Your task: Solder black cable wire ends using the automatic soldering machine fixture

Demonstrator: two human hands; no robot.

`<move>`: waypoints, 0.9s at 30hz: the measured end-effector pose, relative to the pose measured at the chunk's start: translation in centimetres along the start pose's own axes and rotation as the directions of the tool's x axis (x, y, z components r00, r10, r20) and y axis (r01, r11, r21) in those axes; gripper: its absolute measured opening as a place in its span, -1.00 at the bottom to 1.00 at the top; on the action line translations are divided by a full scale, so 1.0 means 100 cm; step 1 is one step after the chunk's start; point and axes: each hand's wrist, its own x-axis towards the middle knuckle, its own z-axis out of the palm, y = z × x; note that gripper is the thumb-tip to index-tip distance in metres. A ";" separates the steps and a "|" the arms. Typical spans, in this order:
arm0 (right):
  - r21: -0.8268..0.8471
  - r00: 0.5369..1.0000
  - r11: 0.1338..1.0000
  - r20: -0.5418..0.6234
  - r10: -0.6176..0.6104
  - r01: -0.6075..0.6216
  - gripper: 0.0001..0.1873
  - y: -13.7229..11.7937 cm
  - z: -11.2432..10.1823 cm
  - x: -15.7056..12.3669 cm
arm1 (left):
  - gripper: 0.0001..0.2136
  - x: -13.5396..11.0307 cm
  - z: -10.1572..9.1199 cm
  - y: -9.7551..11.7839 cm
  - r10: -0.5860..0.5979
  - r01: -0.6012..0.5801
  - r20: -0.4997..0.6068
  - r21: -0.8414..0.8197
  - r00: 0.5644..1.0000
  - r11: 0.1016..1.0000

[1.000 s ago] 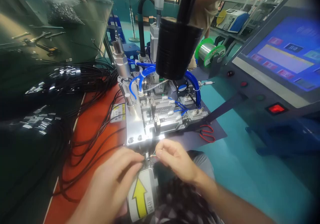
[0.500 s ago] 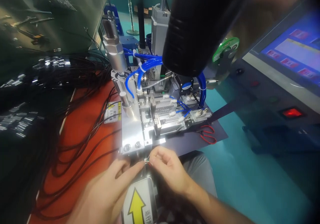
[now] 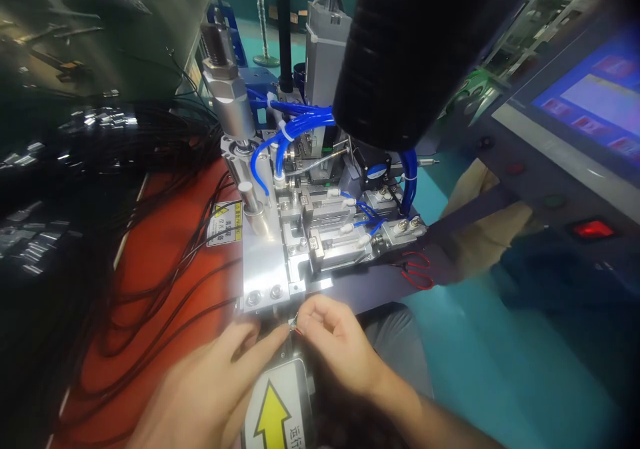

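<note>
Thin coloured wires, red and pale ones among them, show between my two hands at the front of a metal machine. My right hand is closed, thumb and fingertips pinching the wires. My left hand meets them from the other side, its index finger reaching to the wire ends and its thumb curled in. What the left fingers grip is mostly hidden. Below the hands lies a white plate with a yellow arrow.
Black cables lie in loops over the orange surface at left. Red-handled scissors rest right of the machine. A control panel with a lit red switch stands at right. A black tube hangs over the machine. A person's beige trousers show behind the panel.
My hands stay almost in the same place at the wires. A person in beige trousers has come into view at right, behind the control panel. The view has shifted slightly.
</note>
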 end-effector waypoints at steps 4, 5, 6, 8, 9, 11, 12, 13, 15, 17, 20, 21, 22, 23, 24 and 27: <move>0.016 1.000 1.000 -0.016 0.006 -0.006 -0.73 -0.001 0.002 -0.001 | -0.52 -0.003 0.001 -0.001 0.010 -0.010 0.018 0.036 1.000 0.999; 0.020 1.000 1.000 -0.023 0.009 -0.009 -0.73 -0.001 0.003 -0.002 | -0.51 -0.003 0.001 -0.001 0.013 -0.014 0.023 0.048 1.000 0.999; 0.022 1.000 1.000 -0.027 0.012 -0.012 -0.73 -0.002 0.003 -0.002 | -0.50 -0.003 0.001 -0.001 0.016 -0.018 0.027 0.057 0.999 0.998; 0.025 0.999 1.000 -0.031 0.018 -0.017 -0.75 -0.002 0.003 -0.002 | -0.48 -0.003 0.002 -0.001 0.021 -0.024 0.039 0.073 0.999 0.997; 0.026 0.999 0.999 -0.029 0.022 -0.021 -0.75 -0.002 0.003 -0.002 | -0.48 -0.003 0.002 -0.001 0.022 -0.026 0.049 0.079 0.999 0.997; 0.031 0.999 0.999 -0.024 0.027 -0.027 -0.77 -0.003 0.003 -0.002 | -0.46 -0.003 0.002 -0.001 0.023 -0.029 0.069 0.088 0.997 0.996; 0.033 0.999 0.999 -0.022 0.030 -0.029 -0.78 -0.003 0.003 -0.002 | -0.45 -0.003 0.001 -0.001 0.023 -0.030 0.077 0.095 0.997 0.995; 0.033 0.999 0.999 -0.021 0.030 -0.029 -0.78 -0.002 0.003 -0.001 | -0.44 -0.003 0.001 -0.001 0.024 -0.033 0.085 0.102 0.996 0.994; 0.025 0.999 0.999 -0.027 0.021 -0.020 -0.79 -0.002 0.003 -0.002 | -0.42 -0.002 -0.001 0.000 0.031 -0.045 0.112 0.131 0.993 0.990; 0.005 0.999 1.000 -0.037 0.001 -0.001 -0.79 -0.001 0.003 -0.002 | -0.40 -0.001 -0.004 0.001 0.039 -0.065 0.151 0.171 0.988 0.983; -0.046 0.999 0.999 -0.043 -0.025 0.023 -0.79 0.000 0.004 -0.003 | -0.41 0.001 -0.008 0.003 0.057 -0.101 0.196 0.219 0.979 0.970; -0.059 0.999 0.998 -0.044 -0.027 0.024 -0.79 0.000 0.004 -0.003 | -0.42 0.002 -0.009 0.003 0.066 -0.112 0.202 0.225 0.977 0.968; -0.070 0.999 0.997 -0.042 -0.028 0.025 -0.79 0.000 0.003 -0.003 | -0.42 0.002 -0.009 0.003 0.074 -0.122 0.206 0.229 0.976 0.966; -0.082 0.999 0.996 -0.043 -0.031 0.027 -0.79 0.000 0.003 -0.003 | -0.42 0.002 -0.010 0.003 0.078 -0.128 0.211 0.234 0.974 0.964; -0.095 0.998 0.995 -0.044 -0.037 0.032 -0.79 0.000 0.003 -0.004 | -0.42 0.003 -0.010 0.003 0.080 -0.132 0.215 0.242 0.973 0.961; -0.180 0.996 0.982 -0.049 -0.076 0.066 -0.79 -0.002 0.002 -0.004 | -0.40 0.005 -0.011 0.003 0.087 -0.152 0.235 0.271 0.968 0.950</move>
